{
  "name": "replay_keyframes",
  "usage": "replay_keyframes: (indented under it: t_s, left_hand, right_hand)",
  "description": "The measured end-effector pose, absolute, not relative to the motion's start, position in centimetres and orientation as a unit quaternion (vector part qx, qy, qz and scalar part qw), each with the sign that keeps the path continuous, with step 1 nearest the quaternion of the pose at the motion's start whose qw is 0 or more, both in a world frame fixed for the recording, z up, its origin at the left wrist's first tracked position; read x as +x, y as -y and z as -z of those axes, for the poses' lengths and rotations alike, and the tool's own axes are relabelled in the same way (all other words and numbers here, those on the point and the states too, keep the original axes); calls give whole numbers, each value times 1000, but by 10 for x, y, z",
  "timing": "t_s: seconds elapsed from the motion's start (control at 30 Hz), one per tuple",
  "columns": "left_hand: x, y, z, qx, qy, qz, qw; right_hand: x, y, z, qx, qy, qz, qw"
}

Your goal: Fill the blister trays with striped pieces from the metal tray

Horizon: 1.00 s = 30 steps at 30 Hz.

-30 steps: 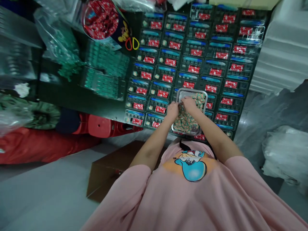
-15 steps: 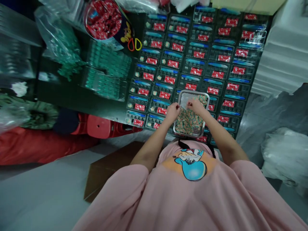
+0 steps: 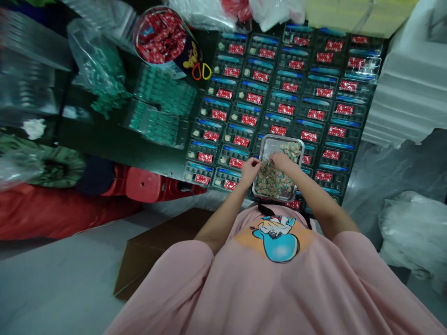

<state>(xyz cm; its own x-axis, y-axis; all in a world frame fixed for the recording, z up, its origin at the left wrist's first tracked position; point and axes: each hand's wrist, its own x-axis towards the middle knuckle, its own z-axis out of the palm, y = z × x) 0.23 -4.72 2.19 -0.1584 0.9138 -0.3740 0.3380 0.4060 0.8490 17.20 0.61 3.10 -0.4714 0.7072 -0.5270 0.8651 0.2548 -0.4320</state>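
A metal tray (image 3: 269,144) filled with small tan-and-green pieces (image 3: 275,186) stands close to my body, on top of the rows of clear plastic packs. My left hand (image 3: 249,171) is at the tray's left rim, thumb and fingertips pinched together; anything between them is too small to make out. Over the pieces, my right hand (image 3: 280,161) points down with its fingers drawn together, and its fingertips are partly hidden. Each nearby pack (image 3: 230,157) has a blue pen and a red patterned packet; those in the two left columns also show a small pale piece.
At the back left stands a round tub (image 3: 162,39) of red packets, with red-and-yellow-handled scissors (image 3: 201,71) beside it. Green moulded pieces (image 3: 167,93) lie in stacks left of the packs. White plastic trays (image 3: 401,88) are piled on the right. A red stool (image 3: 145,184) is at the front left.
My right hand has shifted slightly left and down into the pieces, closer to my left hand. My left hand stays pinched at the rim. The whole view has shifted slightly.
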Motion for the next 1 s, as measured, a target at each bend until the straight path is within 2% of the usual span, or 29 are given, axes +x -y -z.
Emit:
replay_keyframes:
  t_s: [0.2, 0.3, 0.47, 0.63, 0.8, 1.0]
  left_hand:
    - [1, 49, -13, 414, -686, -352, 484]
    - [6, 47, -12, 375, -672, -386, 509]
    - [20, 47, -13, 305, -637, -416, 573]
    - [38, 51, -13, 238, -615, -425, 620]
    - [44, 56, -13, 249, -615, -423, 617]
    - [43, 60, -22, 272, -597, -421, 626]
  right_hand:
    - [179, 6, -19, 501, -781, 368, 61]
    - [187, 10, -13, 514, -744, 426, -31]
    - [198, 18, -9, 497, -544, 636, -231]
    - [195, 28, -11, 480, -428, 693, -326]
    - [191, 35, -14, 496, -394, 680, -369]
    - [195, 37, -20, 513, -392, 667, -372]
